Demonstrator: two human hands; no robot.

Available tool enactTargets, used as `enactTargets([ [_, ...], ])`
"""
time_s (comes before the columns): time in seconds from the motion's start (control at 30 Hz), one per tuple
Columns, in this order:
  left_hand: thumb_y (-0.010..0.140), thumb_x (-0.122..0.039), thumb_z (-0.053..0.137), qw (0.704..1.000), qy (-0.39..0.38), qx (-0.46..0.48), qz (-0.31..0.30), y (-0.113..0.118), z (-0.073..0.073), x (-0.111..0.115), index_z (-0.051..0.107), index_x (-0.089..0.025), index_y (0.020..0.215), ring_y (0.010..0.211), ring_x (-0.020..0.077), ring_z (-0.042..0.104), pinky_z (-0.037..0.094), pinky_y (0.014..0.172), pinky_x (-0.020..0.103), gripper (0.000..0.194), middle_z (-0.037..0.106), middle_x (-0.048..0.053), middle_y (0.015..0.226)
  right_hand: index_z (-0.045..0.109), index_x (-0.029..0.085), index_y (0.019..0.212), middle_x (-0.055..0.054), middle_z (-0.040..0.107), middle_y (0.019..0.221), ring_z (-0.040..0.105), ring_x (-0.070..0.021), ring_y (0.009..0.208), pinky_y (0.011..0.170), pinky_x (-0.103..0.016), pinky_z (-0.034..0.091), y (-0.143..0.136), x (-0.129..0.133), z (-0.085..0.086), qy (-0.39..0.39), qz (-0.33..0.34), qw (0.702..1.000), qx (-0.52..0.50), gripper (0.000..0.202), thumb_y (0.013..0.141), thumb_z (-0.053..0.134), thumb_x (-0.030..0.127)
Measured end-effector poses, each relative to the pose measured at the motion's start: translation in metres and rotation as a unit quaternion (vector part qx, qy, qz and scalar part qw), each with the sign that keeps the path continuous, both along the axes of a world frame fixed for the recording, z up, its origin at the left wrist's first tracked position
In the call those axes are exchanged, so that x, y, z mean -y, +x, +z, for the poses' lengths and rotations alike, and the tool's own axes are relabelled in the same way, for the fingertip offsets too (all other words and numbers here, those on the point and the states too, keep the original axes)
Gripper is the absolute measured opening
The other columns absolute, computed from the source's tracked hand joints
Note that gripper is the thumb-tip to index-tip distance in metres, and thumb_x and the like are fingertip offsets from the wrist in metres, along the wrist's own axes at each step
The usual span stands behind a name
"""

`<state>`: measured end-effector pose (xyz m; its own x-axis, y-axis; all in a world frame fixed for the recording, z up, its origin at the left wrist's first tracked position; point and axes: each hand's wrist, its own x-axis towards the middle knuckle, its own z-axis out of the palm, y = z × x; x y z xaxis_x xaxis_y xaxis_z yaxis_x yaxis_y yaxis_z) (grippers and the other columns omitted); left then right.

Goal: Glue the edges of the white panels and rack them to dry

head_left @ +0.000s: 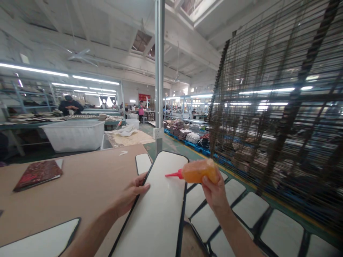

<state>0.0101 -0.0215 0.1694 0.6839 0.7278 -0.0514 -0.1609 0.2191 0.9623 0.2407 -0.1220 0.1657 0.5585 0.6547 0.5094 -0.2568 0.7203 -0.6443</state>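
My left hand [131, 196] grips the long edge of a pale panel [160, 203] with dark edging, its fingers narrow around the left border, thumb on the pale face; the panel is tilted up in front of me; my right hand [215, 191], at the panel's right, has its fingers closed around a squeeze bottle [199, 172] of orange-yellow contents, lying nearly level; its red nozzle [174, 174] points left over the panel's pale face, though I cannot tell whether the tip touches; I can make out no lettering on the bottle from here; left of the panel, on the brown surface [99, 171], lies a dark red booklet [37, 175], any print on its cover too blurred for me to read; nearer me, also left of the panel, lies another edged panel [43, 241]; a small edged piece [143, 163] shows just behind the panel's left edge, and more dark-edged pieces [252, 208] spread out to its right; far beyond the panel a red banner [144, 97] hangs with pale marks, too small to read; beyond the panel's upper end stands a pole [159, 71] with a socket box [158, 133].
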Motion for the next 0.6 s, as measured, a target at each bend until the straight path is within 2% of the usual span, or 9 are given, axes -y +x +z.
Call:
enactTargets([
  [0.07,0.063,-0.021,0.073,1.000,-0.012,-0.006,0.017,-0.003,-0.003,-0.007,0.053,-0.017,0.121,0.076,0.0219,0.066,0.052,0.064,0.027,0.062,0.069,0.008,0.097,0.057,0.026,0.107,-0.006,0.066,0.102,0.060,-0.0270,0.098,0.093,-0.047,0.041,-0.017,0.014,-0.016,-0.015,0.041,0.999,0.015,0.052,0.059,0.077,0.025],
  [0.13,0.059,-0.020,0.075,0.999,-0.017,-0.013,0.042,-0.006,-0.007,-0.014,0.053,-0.015,0.121,0.076,0.0221,0.066,0.052,0.063,0.027,0.066,0.070,0.009,0.096,0.057,0.025,0.107,-0.009,0.066,0.102,0.061,-0.0310,0.096,0.086,-0.049,0.046,-0.035,0.029,-0.031,-0.034,0.119,0.991,0.045,0.055,0.057,0.079,0.031],
  [0.2,0.058,-0.018,0.076,0.998,-0.011,-0.019,0.064,-0.010,-0.010,-0.019,0.051,-0.014,0.122,0.078,0.0222,0.065,0.052,0.063,0.026,0.069,0.069,0.009,0.097,0.058,0.025,0.105,-0.010,0.067,0.102,0.061,-0.0332,0.095,0.081,-0.050,0.048,-0.045,0.038,-0.037,-0.050,0.167,0.982,0.069,0.056,0.054,0.081,0.032],
  [0.27,0.059,-0.019,0.074,0.998,0.000,-0.025,0.059,-0.012,-0.010,-0.018,0.050,-0.014,0.123,0.079,0.0225,0.065,0.051,0.064,0.026,0.069,0.069,0.009,0.100,0.059,0.026,0.104,-0.008,0.067,0.101,0.060,-0.0318,0.096,0.083,-0.048,0.047,-0.043,0.033,-0.029,-0.045,0.135,0.988,0.061,0.055,0.054,0.081,0.028],
  [0.37,0.063,-0.020,0.071,0.999,0.011,-0.030,0.003,-0.009,-0.007,-0.012,0.052,-0.017,0.123,0.079,0.0226,0.065,0.051,0.064,0.027,0.062,0.068,0.007,0.101,0.060,0.026,0.102,-0.003,0.067,0.096,0.060,-0.0243,0.094,0.090,-0.042,0.043,-0.020,0.006,-0.002,-0.006,0.004,1.000,0.004,0.048,0.057,0.078,0.022],
  [0.43,0.064,-0.020,0.069,0.999,0.017,-0.027,-0.019,-0.005,-0.005,-0.008,0.053,-0.020,0.122,0.080,0.0222,0.065,0.051,0.064,0.026,0.060,0.068,0.006,0.102,0.061,0.028,0.098,0.003,0.067,0.092,0.060,-0.0164,0.088,0.091,-0.032,0.043,-0.006,-0.010,0.010,0.010,-0.034,0.999,-0.009,0.042,0.060,0.077,0.022],
  [0.5,0.064,-0.021,0.070,1.000,0.017,-0.018,-0.013,-0.001,-0.003,-0.009,0.052,-0.020,0.123,0.080,0.0221,0.065,0.050,0.064,0.025,0.062,0.068,0.006,0.102,0.061,0.030,0.095,0.006,0.066,0.088,0.060,-0.0128,0.085,0.087,-0.025,0.044,-0.004,-0.013,0.009,0.010,-0.043,0.999,-0.008,0.040,0.060,0.077,0.020],
  [0.6,0.059,-0.021,0.072,1.000,0.000,-0.023,0.021,0.002,-0.006,-0.017,0.051,-0.017,0.124,0.076,0.0221,0.065,0.050,0.061,0.026,0.068,0.069,0.006,0.099,0.062,0.025,0.097,-0.001,0.068,0.093,0.062,-0.0193,0.087,0.080,-0.030,0.049,-0.024,0.008,-0.012,-0.019,-0.010,1.000,0.012,0.041,0.059,0.077,0.021],
])
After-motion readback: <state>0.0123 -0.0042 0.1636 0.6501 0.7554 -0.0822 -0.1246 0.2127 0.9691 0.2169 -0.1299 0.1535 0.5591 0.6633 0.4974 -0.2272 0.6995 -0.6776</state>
